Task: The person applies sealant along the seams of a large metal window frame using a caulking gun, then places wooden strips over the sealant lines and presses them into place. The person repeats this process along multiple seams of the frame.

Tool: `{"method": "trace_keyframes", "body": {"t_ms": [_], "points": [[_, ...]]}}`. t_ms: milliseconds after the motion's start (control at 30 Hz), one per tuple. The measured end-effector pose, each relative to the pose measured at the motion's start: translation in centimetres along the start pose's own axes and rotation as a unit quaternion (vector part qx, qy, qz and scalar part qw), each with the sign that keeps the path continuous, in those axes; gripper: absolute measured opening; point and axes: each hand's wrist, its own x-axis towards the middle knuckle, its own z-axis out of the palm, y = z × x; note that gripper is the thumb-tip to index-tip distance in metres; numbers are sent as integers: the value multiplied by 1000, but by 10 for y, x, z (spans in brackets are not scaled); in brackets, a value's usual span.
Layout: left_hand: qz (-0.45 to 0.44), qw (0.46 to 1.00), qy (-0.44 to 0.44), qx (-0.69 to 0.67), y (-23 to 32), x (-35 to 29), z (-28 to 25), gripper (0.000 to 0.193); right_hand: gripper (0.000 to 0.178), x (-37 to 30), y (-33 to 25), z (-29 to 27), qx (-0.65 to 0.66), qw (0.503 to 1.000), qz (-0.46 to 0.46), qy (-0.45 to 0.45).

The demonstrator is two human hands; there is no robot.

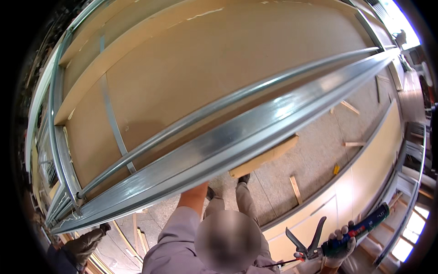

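Note:
My right hand (343, 250), in a pale glove, is closed round the dark blue and green barrel of a caulking gun (374, 220). The gun's grey handle and trigger stick up beside the hand, spread apart, and its thin nozzle points to the left. On the other side, my left forearm (192, 200) reaches under a long, shiny metal channel (219, 150). The channel hides my left hand, so its fingers and anything in them do not show. Just beyond the channel lies a large brown panel (237, 68) in a metal frame.
A round metal rail (228, 102) runs along the channel's far side. Below, a wooden block (264, 157) and several wood offcuts (295, 189) lie around the concrete floor. Pale boards (346, 187) stand at the right. Another person's leg (84, 244) shows at the lower left.

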Motion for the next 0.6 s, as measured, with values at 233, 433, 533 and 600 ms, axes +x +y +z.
{"method": "trace_keyframes", "body": {"t_ms": [233,433,533,600], "points": [[49,994,42,-87,5,-67,12,41,68,79,-15,18,-46,992,75,-88],[196,945,-248,-84,156,-232,-271,62,79,127,-50,176,-199,957,145,-155],[143,780,-251,-555,209,-285,-358,77,78,135,-62,281,-269,905,221,-244],[150,658,-199,-711,226,-293,-390,82,61,136,-50,331,-308,846,258,-351]]}}
